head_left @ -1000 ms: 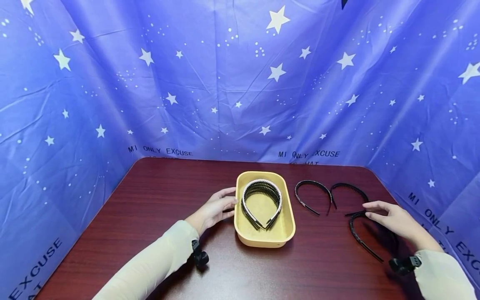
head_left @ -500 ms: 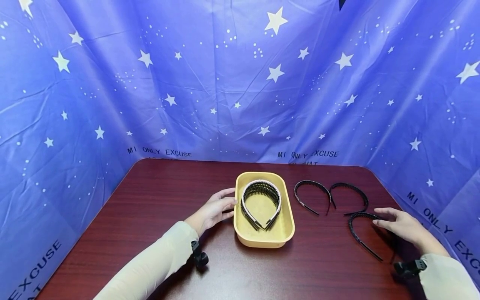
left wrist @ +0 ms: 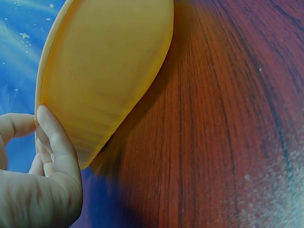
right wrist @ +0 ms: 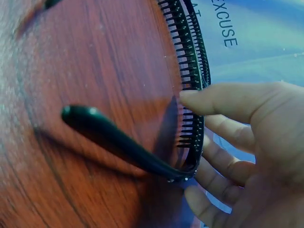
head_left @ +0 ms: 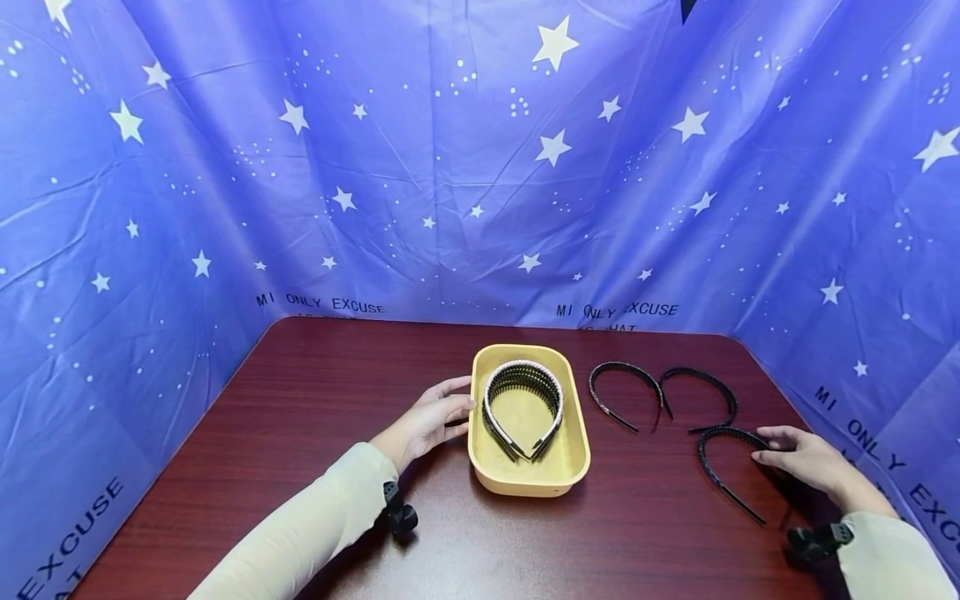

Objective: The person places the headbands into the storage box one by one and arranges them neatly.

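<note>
The right grip (head_left: 810, 462) pinches the black band (right wrist: 118, 142) by its toothed side, at the right of the surface (head_left: 322, 367). The left grip (head_left: 427, 423), fingers loose, touches the tub (head_left: 525, 486). The band should be light and springy; hold its curve.

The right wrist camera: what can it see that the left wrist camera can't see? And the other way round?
Only the right wrist view shows the right hand pinching a black toothed headband, and the printed word EXCUSE.

Only the left wrist view shows the left hand touching the yellow tray.

Both show the reddish-brown wood-grain table and the blue curtain.
</note>
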A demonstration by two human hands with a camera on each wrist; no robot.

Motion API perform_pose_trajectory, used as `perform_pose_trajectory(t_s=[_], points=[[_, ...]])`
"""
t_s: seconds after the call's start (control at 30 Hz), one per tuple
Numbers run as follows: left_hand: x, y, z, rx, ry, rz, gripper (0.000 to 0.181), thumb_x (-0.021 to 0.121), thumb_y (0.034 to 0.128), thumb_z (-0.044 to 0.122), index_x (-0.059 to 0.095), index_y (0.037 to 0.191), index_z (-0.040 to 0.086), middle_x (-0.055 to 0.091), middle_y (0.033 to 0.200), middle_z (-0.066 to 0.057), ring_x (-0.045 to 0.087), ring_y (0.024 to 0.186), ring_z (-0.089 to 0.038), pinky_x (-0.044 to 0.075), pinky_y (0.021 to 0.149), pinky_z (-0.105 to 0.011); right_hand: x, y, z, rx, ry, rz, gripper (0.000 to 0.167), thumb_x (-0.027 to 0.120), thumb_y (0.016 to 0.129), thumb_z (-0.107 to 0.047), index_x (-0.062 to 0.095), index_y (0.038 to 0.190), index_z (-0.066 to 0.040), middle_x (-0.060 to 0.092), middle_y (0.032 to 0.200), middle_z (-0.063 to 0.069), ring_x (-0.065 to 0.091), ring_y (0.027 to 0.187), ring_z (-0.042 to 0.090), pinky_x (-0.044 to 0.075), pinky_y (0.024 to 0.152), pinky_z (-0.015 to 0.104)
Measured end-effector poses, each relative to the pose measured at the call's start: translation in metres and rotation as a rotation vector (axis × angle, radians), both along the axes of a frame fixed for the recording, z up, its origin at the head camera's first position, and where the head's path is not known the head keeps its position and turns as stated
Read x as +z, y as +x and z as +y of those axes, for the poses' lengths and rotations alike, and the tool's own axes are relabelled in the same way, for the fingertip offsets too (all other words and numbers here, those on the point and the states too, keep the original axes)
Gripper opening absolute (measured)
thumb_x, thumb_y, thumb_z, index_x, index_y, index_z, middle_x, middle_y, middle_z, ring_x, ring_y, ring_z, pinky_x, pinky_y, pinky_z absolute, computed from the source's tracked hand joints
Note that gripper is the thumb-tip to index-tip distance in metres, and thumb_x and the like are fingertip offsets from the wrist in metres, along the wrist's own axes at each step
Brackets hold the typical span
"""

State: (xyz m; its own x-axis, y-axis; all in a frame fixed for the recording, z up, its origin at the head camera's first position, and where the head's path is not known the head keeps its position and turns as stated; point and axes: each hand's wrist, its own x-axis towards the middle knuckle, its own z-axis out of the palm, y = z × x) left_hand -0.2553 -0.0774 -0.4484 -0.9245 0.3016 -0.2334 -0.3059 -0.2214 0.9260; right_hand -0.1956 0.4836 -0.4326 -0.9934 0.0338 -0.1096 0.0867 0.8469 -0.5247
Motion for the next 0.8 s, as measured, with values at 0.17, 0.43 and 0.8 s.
perform_pose_trajectory(t_s=[0.17, 0.43, 0.8], points=[[0.0001, 0.0, -0.0001, -0.001, -0.004, 0.003, 0.06, 0.063, 0.0897, 0.001, 0.045, 0.147, 0.007, 0.065, 0.102, -0.006, 0.064, 0.093, -0.017, 0.056, 0.081, -0.032, -0.0013, 0.0015, -0.0005, -0.002, -0.007, 0.016, 0.058, 0.072, 0.091, -0.023, 0.051, 0.127, 0.019, 0.064, 0.106, 0.026, 0.057, 0.089, 0.016, 0.047, 0.069, 0.028], [0.0004, 0.0005, 0.0004, -0.006, -0.006, 0.005, 0.061, 0.063, 0.0895, 0.001, 0.044, 0.147, 0.007, 0.065, 0.103, -0.006, 0.064, 0.093, -0.017, 0.056, 0.081, -0.032, -0.0025, 0.0039, -0.0032, -0.01, 0.008, 0.043, 0.04, 0.069, 0.094, -0.018, 0.063, 0.116, 0.014, 0.07, 0.096, 0.014, 0.053, 0.082, 0.011, 0.042, 0.066, 0.024], [0.0001, 0.0002, 0.0005, 0.002, -0.012, 0.004, 0.058, 0.062, 0.0908, 0.002, 0.046, 0.146, 0.008, 0.065, 0.105, -0.008, 0.064, 0.096, -0.019, 0.055, 0.081, -0.032, 0.0053, 0.0061, -0.0057, 0.013, -0.063, 0.028, 0.042, 0.066, 0.096, -0.019, 0.061, 0.121, 0.014, 0.068, 0.094, 0.005, 0.051, 0.073, 0.006, 0.045, 0.059, 0.025]])
